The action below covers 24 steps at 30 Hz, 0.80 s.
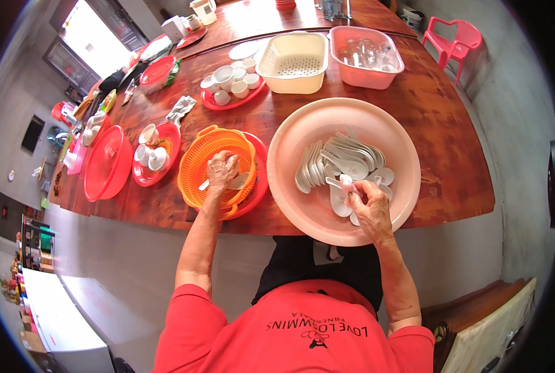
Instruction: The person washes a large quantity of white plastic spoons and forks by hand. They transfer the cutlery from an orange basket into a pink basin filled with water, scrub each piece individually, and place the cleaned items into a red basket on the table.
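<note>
My left hand [223,166] is inside the orange plastic colander [191,163], its fingers curled; whatever they grip is hidden. Parts of white spoons [239,181] show beneath it, on either side of my wrist. The colander stands on a red tray [262,177]. Over the large pale pink basin [290,208], my right hand [370,208] pinches a small, crumpled pink-and-white wad [347,184], perhaps a cloth. Many white soup spoons [346,163] lie in the basin, most nested in a curved row, with others loose under my right hand.
Behind stand a cream draining basket [293,82], a pink tub [367,78] of clear glasses, and a red plate [227,105] of small white cups. To the left are another cup plate [165,178], a red bowl [106,165] and a crumpled cloth [181,110]. A pink chair [454,45] stands far right.
</note>
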Available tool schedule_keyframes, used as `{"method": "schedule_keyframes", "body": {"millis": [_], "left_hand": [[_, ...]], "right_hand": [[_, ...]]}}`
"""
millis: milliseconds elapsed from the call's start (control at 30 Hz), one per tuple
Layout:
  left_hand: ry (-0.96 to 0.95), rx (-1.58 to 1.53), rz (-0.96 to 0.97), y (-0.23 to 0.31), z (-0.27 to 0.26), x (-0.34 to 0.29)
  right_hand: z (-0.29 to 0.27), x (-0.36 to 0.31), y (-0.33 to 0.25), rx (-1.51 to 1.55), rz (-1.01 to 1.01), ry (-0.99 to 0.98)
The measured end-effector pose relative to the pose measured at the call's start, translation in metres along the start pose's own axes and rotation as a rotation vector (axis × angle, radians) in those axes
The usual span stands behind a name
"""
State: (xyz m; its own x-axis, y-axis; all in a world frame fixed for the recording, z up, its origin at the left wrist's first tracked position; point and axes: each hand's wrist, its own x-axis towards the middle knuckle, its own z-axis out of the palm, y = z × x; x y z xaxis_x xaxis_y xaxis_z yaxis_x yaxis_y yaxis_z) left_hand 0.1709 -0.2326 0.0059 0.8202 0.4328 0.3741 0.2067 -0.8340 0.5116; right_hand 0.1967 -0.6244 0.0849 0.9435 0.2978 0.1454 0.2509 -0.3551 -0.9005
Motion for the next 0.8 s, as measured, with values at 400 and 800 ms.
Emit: {"method": "schedule_keyframes", "body": {"millis": [400, 800], "left_hand": [[-0.045, 0.146, 0.835, 0.202, -0.016, -0.004], [-0.511, 0.394, 0.943, 0.250, 0.055, -0.052]], "right_hand": [[-0.009, 0.002, 0.000, 0.697, 0.126, 0.368], [-0.013, 0.002, 0.007, 0.828, 0.143, 0.393]]}}
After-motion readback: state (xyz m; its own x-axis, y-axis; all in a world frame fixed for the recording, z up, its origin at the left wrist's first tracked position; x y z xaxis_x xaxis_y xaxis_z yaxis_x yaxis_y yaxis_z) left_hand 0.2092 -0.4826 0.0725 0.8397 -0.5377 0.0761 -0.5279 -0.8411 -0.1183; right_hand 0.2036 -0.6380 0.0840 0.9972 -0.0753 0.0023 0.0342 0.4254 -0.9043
